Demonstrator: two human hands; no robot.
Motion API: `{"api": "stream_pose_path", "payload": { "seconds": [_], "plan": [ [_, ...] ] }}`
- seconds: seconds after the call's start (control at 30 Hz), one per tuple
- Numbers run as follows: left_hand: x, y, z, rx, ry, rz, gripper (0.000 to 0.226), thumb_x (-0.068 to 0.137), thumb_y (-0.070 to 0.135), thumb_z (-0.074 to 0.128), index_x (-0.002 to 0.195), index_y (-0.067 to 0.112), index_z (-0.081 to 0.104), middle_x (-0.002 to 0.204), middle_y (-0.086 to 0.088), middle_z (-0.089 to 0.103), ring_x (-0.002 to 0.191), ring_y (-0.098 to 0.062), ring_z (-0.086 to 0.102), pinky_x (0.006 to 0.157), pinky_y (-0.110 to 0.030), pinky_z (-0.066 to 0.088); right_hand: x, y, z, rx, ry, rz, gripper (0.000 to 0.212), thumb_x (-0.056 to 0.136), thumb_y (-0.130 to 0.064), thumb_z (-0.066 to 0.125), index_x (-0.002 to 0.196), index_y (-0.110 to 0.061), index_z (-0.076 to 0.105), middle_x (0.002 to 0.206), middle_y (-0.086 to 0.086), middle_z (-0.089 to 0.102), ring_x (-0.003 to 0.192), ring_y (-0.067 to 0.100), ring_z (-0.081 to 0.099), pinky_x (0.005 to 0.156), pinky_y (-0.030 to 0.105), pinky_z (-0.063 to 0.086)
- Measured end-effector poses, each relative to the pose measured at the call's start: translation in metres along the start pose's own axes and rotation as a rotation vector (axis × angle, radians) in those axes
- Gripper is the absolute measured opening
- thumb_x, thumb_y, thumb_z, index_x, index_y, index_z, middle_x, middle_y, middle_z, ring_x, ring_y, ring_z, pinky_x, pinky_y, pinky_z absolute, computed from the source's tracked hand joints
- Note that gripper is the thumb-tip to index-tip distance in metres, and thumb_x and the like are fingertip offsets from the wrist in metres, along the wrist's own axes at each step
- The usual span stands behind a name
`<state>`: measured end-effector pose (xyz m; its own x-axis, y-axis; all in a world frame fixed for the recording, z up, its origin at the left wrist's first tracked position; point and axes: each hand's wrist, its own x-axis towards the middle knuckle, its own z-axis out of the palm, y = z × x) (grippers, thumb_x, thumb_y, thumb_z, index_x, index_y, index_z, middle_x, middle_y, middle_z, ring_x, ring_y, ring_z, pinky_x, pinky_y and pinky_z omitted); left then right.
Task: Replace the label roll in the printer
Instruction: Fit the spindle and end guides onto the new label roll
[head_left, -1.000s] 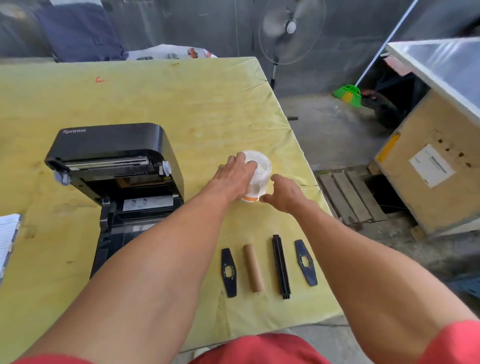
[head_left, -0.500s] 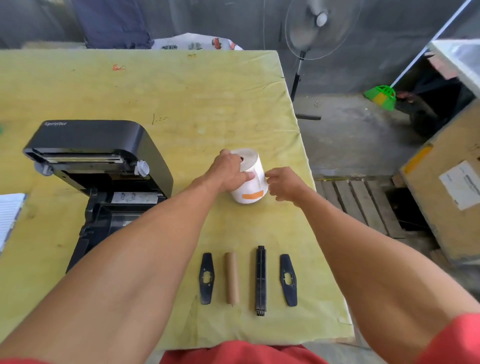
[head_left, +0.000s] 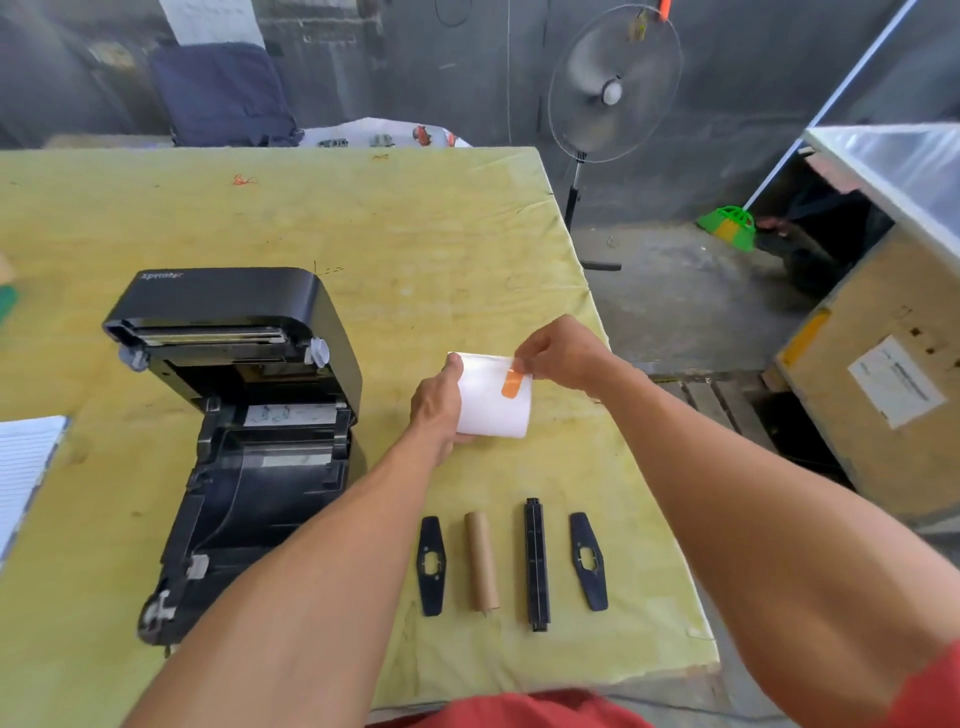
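Note:
A white label roll (head_left: 488, 410) with an orange tape strip (head_left: 512, 385) is held above the yellow table. My left hand (head_left: 439, 410) grips the roll's left end. My right hand (head_left: 558, 356) pinches the top end of the orange strip at the roll's upper right. The black printer (head_left: 234, 415) stands to the left with its lid open and its roll bay showing. Near the front edge lie an empty brown cardboard core (head_left: 481, 561), a black spindle bar (head_left: 536, 564) and two flat black end guides (head_left: 431, 564) (head_left: 588, 560).
The yellow table (head_left: 363, 234) ends just right of my hands, with concrete floor and a wooden pallet (head_left: 727, 410) beyond. A standing fan (head_left: 613, 88) is behind the table. A plywood crate (head_left: 878, 384) stands at right. White lined paper (head_left: 23, 467) lies at the left edge.
The roll has been lifted off the table and turned on its side, towards me. My right hand has moved onto the orange strip.

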<state>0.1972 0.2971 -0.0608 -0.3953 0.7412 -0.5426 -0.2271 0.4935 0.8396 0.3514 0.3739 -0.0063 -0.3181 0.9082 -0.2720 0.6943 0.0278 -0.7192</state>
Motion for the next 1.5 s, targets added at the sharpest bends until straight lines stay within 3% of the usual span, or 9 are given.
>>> {"api": "stream_pose_path", "payload": {
  "seconds": [0.2, 0.33, 0.53, 0.77, 0.97, 1.1, 1.23, 1.4, 1.5],
  "plan": [
    [-0.002, -0.005, -0.006, 0.015, -0.01, 0.032, 0.046, 0.094, 0.056, 0.044, 0.106, 0.012, 0.055, 0.095, -0.006, 0.06, 0.079, -0.024, 0.061, 0.059, -0.035, 0.051, -0.006, -0.007, 0.004, -0.122, 0.043, -0.029, 0.014, 0.084, -0.002, 0.068, 0.078, -0.012, 0.077, 0.078, 0.004, 0.071, 0.077, 0.023, 0.066, 0.065, 0.027, 0.053],
    [-0.003, -0.002, -0.004, 0.065, -0.002, 0.027, 0.047, 0.093, 0.057, 0.044, 0.103, 0.012, 0.055, 0.09, -0.004, 0.059, 0.08, -0.026, 0.061, 0.071, -0.043, 0.056, -0.006, -0.009, 0.002, -0.198, 0.021, -0.049, 0.021, 0.084, 0.001, 0.058, 0.076, -0.009, 0.075, 0.085, 0.016, 0.075, 0.068, 0.03, 0.068, 0.074, 0.041, 0.062],
    [-0.002, 0.002, -0.001, 0.085, -0.014, -0.007, 0.045, 0.094, 0.056, 0.041, 0.102, 0.014, 0.054, 0.086, -0.003, 0.057, 0.073, -0.023, 0.059, 0.066, -0.04, 0.054, -0.006, -0.012, -0.003, -0.247, 0.033, -0.123, 0.025, 0.087, -0.001, 0.055, 0.076, -0.013, 0.074, 0.09, 0.007, 0.076, 0.089, 0.03, 0.068, 0.08, 0.04, 0.057],
    [0.002, 0.015, 0.002, 0.111, -0.032, -0.054, 0.047, 0.096, 0.058, 0.036, 0.112, 0.016, 0.049, 0.095, -0.005, 0.055, 0.087, -0.031, 0.06, 0.074, -0.05, 0.056, -0.001, -0.018, -0.012, -0.2, 0.028, -0.165, 0.019, 0.089, -0.005, 0.057, 0.083, -0.012, 0.074, 0.089, 0.0, 0.073, 0.093, 0.023, 0.065, 0.072, 0.027, 0.05],
    [0.009, 0.019, 0.0, 0.123, -0.016, -0.078, 0.044, 0.097, 0.056, 0.034, 0.111, 0.016, 0.046, 0.09, -0.004, 0.05, 0.08, -0.029, 0.057, 0.073, -0.052, 0.055, 0.002, -0.02, -0.023, -0.13, -0.005, -0.179, 0.013, 0.088, -0.006, 0.063, 0.088, -0.007, 0.075, 0.083, -0.003, 0.069, 0.061, 0.006, 0.055, 0.049, 0.011, 0.041],
    [0.01, 0.022, -0.002, 0.091, -0.005, -0.086, 0.044, 0.097, 0.056, 0.035, 0.113, 0.017, 0.046, 0.093, -0.005, 0.05, 0.084, -0.031, 0.056, 0.07, -0.051, 0.055, 0.002, -0.02, -0.024, -0.084, -0.028, -0.147, 0.016, 0.088, -0.003, 0.057, 0.088, -0.006, 0.073, 0.08, -0.001, 0.066, 0.067, 0.015, 0.054, 0.06, 0.023, 0.046],
    [0.014, 0.02, -0.006, 0.079, 0.004, -0.086, 0.053, 0.096, 0.057, 0.035, 0.123, 0.014, 0.048, 0.113, -0.012, 0.053, 0.097, -0.036, 0.057, 0.07, -0.052, 0.055, 0.006, -0.018, -0.029, 0.006, 0.025, -0.079, 0.019, 0.088, 0.001, 0.052, 0.089, -0.004, 0.069, 0.082, 0.007, 0.065, 0.075, 0.021, 0.056, 0.063, 0.03, 0.048],
    [0.02, 0.013, -0.009, 0.046, 0.014, -0.061, 0.049, 0.096, 0.057, 0.037, 0.116, 0.015, 0.05, 0.095, -0.005, 0.054, 0.08, -0.028, 0.057, 0.067, -0.048, 0.053, 0.012, -0.008, -0.031, -0.015, 0.014, -0.04, 0.007, 0.089, -0.009, 0.064, 0.086, -0.003, 0.066, 0.086, 0.012, 0.068, 0.074, 0.021, 0.056, 0.064, 0.035, 0.049],
    [0.024, 0.012, -0.008, 0.024, 0.015, -0.053, 0.046, 0.096, 0.057, 0.038, 0.112, 0.015, 0.05, 0.096, -0.006, 0.056, 0.081, -0.029, 0.059, 0.071, -0.049, 0.054, 0.014, -0.003, -0.028, -0.064, -0.008, -0.018, 0.011, 0.086, -0.014, 0.071, 0.08, -0.009, 0.063, 0.076, 0.004, 0.067, 0.067, 0.018, 0.053, 0.063, 0.034, 0.047]
  ]
}}
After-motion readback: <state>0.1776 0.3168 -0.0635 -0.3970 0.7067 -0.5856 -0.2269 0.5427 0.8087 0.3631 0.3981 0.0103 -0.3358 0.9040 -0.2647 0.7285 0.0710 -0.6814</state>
